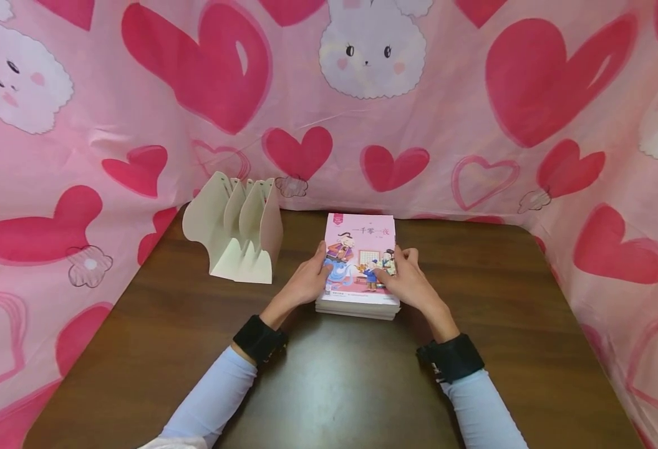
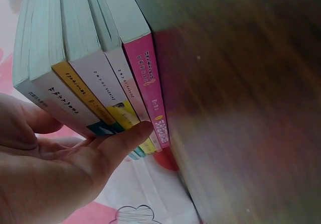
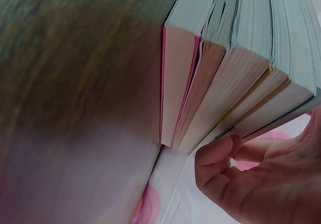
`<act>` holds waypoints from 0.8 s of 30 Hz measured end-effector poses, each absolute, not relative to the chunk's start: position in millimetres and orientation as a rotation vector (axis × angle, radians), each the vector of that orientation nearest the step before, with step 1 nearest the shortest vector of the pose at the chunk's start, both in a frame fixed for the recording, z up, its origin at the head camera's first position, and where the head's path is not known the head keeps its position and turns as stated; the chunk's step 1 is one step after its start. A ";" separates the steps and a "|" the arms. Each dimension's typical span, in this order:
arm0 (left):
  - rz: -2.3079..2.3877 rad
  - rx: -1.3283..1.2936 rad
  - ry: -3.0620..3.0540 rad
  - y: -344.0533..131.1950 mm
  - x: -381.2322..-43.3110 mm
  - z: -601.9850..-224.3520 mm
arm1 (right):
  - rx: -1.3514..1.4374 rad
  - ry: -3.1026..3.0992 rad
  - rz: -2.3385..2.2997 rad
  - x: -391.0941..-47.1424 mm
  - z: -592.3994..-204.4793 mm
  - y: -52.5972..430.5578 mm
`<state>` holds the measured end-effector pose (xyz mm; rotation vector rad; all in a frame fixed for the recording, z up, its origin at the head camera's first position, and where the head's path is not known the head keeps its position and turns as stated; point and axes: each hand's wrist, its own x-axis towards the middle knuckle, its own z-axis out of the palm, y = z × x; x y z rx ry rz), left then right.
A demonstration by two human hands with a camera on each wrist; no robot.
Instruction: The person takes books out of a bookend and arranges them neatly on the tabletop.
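Note:
A stack of several paperback books (image 1: 362, 240) lies on the table with a pink illustrated cover on top. My left hand (image 1: 307, 279) holds the stack's left side, its thumb on the top cover. In the left wrist view, one finger of that hand lies along the spines (image 2: 100, 91), and a book with a bright pink spine (image 2: 143, 71) is lowest. My right hand (image 1: 411, 282) grips the opposite side, thumb on the cover. The right wrist view shows its other fingers (image 3: 215, 158) curled by the books' page edges (image 3: 235, 88).
A cream file holder (image 1: 244, 262) with several upright dividers stands to the left of the books, near the table's back left corner. The brown wooden table (image 1: 329, 374) stretches out around them. Pink cloth (image 1: 396, 131) with hearts and rabbit faces hangs behind and at both sides.

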<state>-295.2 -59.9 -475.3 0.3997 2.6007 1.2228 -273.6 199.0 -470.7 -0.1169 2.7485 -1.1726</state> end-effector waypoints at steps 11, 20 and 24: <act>1.220 0.412 2.594 -61.7 -296.1 -475.4 | -0.133 2.746 -1.173 -274.3 -470.0 199.3; 1.222 0.416 2.584 -63.2 -295.3 -478.4 | -0.143 2.734 -1.167 -273.4 -472.4 199.9; 1.218 0.433 2.597 -63.6 -294.5 -478.9 | -0.155 2.740 -1.170 -272.4 -473.2 198.5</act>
